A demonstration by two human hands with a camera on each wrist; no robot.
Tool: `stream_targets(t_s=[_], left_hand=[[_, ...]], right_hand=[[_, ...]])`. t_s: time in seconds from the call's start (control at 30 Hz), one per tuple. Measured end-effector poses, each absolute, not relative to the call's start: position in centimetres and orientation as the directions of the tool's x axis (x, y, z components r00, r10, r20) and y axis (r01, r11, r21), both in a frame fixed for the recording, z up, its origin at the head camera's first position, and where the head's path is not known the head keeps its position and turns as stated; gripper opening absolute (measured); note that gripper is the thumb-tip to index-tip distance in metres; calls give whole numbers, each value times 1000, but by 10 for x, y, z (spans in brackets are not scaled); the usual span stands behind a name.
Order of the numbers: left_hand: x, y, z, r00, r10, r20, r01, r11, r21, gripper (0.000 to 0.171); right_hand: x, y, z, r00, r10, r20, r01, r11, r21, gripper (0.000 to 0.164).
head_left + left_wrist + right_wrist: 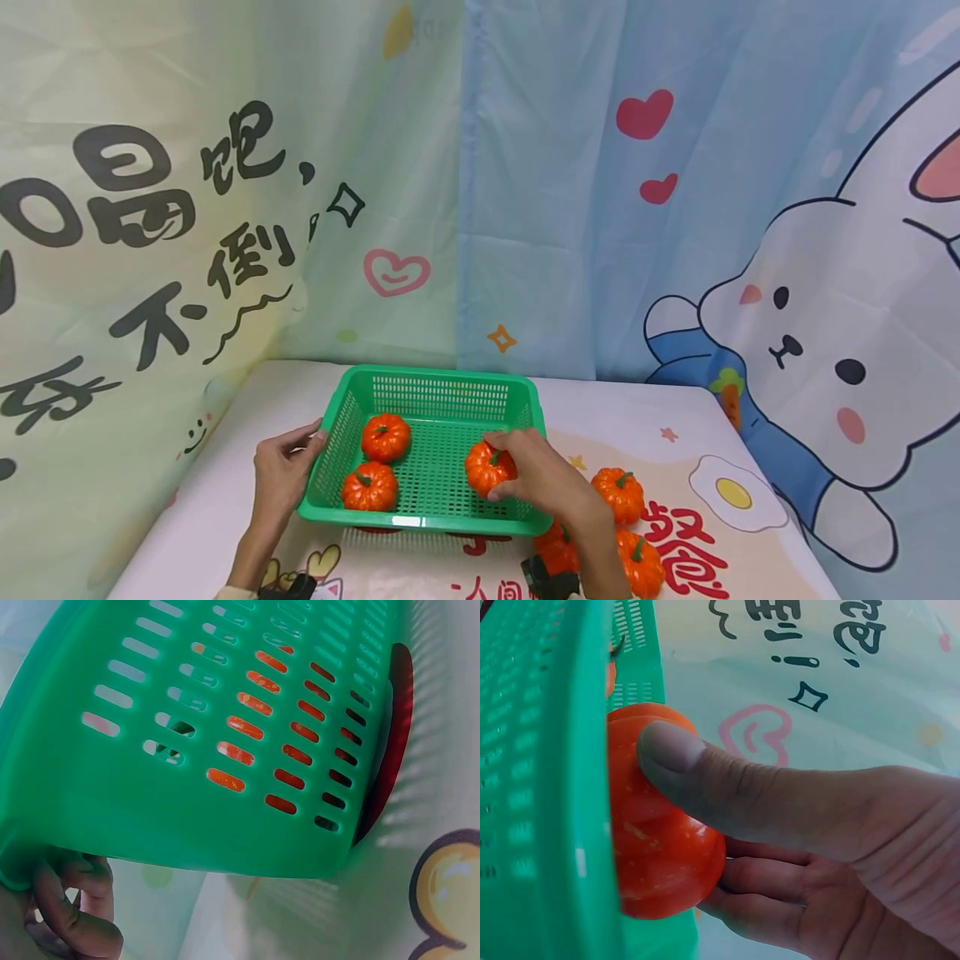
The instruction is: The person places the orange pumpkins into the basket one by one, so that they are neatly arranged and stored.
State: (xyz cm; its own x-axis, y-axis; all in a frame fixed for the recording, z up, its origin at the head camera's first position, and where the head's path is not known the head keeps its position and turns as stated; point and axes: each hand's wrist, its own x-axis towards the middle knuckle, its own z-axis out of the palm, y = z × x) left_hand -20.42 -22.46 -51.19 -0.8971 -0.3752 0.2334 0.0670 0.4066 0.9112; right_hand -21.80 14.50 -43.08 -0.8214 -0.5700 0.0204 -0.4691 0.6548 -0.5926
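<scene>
Right hand [534,471] is gripping one mini pumpkin [486,472], left hand [282,468] one green basket [442,524] at nine o'clock. Two pumpkins [386,439] are sitting inside, three at four o'clock, on printed tablecloth [592,404] before curtains [525,208].

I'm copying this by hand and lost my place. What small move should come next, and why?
Probably ease the glossy orange ribbed pumpkin down and release it: the right hand grips it within the green rectangular plastic basket, bare basket bottom lies beside it, and the left hand holds the basket.

Soft, even light with faint shadows
</scene>
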Motion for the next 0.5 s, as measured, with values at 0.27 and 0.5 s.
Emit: stream_targets(t_s=[0.27, 0.5], left_hand=[[-206, -226, -514, -899, -361, 247, 86, 406, 910, 31], [-206, -227, -514, -897, -366, 248, 82, 414, 907, 31]], right_hand=[[-216, 133, -437, -811, -585, 14, -484, 657, -578, 64], [-217, 122, -442, -795, -606, 13, -507, 653, -562, 60]])
